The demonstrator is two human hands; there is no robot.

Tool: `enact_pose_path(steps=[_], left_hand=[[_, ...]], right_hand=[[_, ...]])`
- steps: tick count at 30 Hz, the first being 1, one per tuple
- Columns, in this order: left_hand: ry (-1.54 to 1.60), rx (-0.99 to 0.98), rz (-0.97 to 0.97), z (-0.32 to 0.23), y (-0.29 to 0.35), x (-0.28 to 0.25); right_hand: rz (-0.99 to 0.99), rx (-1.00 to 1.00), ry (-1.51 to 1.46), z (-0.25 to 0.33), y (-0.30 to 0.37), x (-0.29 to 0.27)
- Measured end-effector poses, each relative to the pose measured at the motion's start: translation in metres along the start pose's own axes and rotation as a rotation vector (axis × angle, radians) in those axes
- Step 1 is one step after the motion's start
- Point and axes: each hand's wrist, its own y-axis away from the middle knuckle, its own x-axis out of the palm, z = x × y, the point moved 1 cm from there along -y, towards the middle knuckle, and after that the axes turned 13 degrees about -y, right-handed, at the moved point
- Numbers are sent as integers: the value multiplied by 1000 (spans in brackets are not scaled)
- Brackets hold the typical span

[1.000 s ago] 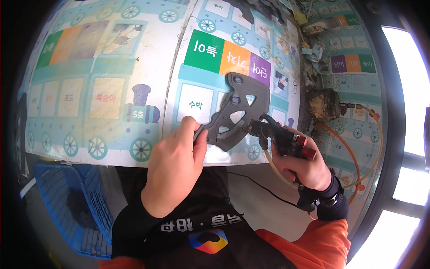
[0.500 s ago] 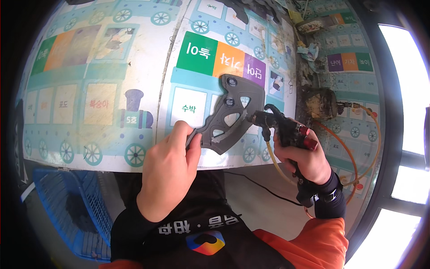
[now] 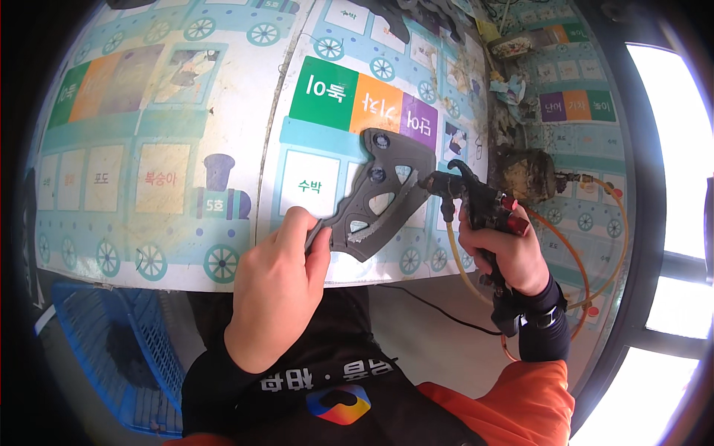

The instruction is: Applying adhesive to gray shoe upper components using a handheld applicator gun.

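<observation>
My left hand [image 3: 275,297] pinches the narrow lower-left end of a dark grey, curved flat part [image 3: 398,149] with several cut-outs. A pale, wet-looking strip runs along its inner face. My right hand [image 3: 517,256] is wrapped round the handle of a black spray gun [image 3: 487,208] with red knobs. The gun's nozzle points left at the part's right edge, close to it; whether they touch I cannot tell. A yellowish hose [image 3: 455,249] hangs from below the gun's head.
The table [image 3: 178,253] has a train-patterned cover. More dark parts [image 3: 394,22] lie at its far edge. A stained pot [image 3: 524,171] with orange hoses [image 3: 576,245] stands right. Below left is a blue basket [image 3: 111,357]; a black cable [image 3: 439,312] hangs beneath the table.
The spray gun's nozzle has moved up and slightly right along the part's edge. More of the pale strip shows now. My left hand keeps its pinch on the part.
</observation>
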Motion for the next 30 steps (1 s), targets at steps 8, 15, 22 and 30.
enact_pose_path(steps=[8,15,22,30], left_hand=[[11,-14,5,0,0,-2],[19,-8,5,0,-1,-2],[40,-23,39,1,0,-3],[52,-17,23,2,0,-2]], right_hand=[[-36,-11,-15,4,-6,0],[-24,-11,-3,10,-7,9],[-3,-37,45,14,-9,21],[13,23,-19,17,-8,30]])
